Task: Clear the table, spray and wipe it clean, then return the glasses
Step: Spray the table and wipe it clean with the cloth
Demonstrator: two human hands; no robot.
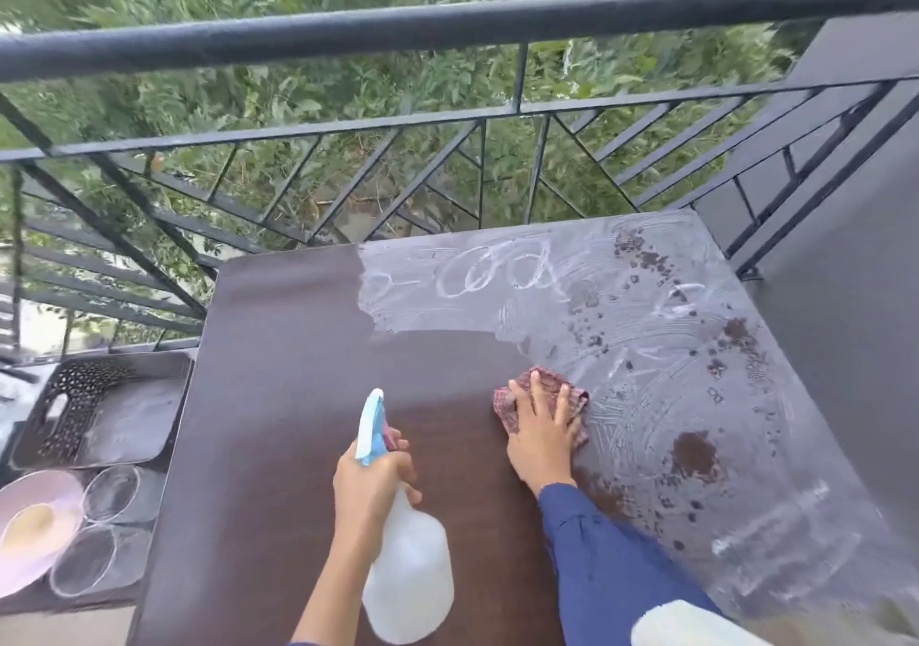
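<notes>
No writing, label, brand, number or sign can be read anywhere in view. The white loops on the far right part of the dark brown flat desk [278,397] are smeared streaks, not letters. The translucent white plastic spray bottle [409,571], near the middle, shows only a plain side.

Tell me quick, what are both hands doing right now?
Left hand: grips the spray bottle.
Right hand: open, pressing the cloth flat on the table.
</notes>
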